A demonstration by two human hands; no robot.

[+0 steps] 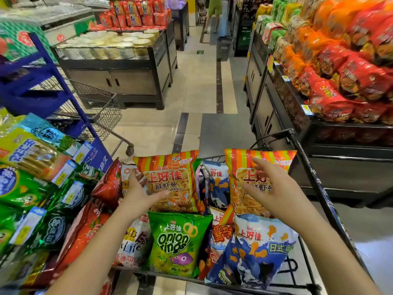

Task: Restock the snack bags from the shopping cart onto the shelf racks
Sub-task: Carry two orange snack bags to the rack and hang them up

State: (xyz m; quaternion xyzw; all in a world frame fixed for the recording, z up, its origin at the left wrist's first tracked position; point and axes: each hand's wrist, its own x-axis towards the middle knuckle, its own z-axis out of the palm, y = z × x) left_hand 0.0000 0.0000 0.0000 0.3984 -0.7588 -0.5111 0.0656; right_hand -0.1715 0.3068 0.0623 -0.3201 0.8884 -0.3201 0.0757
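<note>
The shopping cart in front of me is full of snack bags. Two orange-striped prawn cracker bags stand upright at its far end, one on the left and one on the right. My left hand reaches to the left bag's left edge, fingers spread, thumb on its front. My right hand hovers over the right bag with straight, spread fingers. A green onion rings bag and a blue-white fish snack bag lie nearer to me.
A shelf rack with green and yellow snack bags stands at my left. A display of red and orange bags rises on the right. A second wire cart stands ahead at the left. A person stands far down the aisle beside a basket.
</note>
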